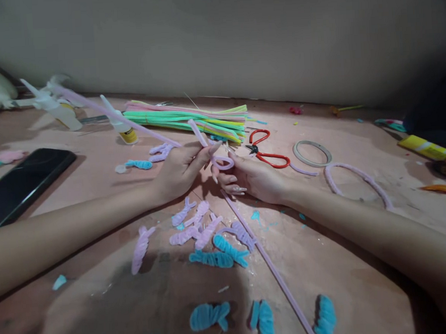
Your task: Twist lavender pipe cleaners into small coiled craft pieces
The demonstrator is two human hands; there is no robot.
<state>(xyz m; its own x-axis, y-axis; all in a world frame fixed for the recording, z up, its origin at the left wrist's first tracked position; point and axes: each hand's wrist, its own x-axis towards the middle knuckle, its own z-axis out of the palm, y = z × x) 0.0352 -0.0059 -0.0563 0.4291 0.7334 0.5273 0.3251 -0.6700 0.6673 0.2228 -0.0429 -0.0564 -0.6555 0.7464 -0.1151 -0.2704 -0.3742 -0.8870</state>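
A lilac pipe cleaner (270, 266) is bent into a small loop between my hands. My left hand (183, 170) pinches it between thumb and fingers, with a short end sticking up above the fingertips. My right hand (257, 179) has thumb and fingers closed on the loop's other side. One lilac length runs from under my hands down to the bottom edge; another lilac strand (121, 116) extends up and left from behind my left hand. Below lie several wrapped lilac pieces (209, 232) and blue wrapped pieces (211, 259).
Behind my hands lies a bundle of coloured pipe cleaners (182, 120). Red-handled cutters (273, 160), a tape roll (313, 154) and a lilac ring (359, 171) sit to the right. Glue bottles (124, 127) and a black phone (27, 184) are at left.
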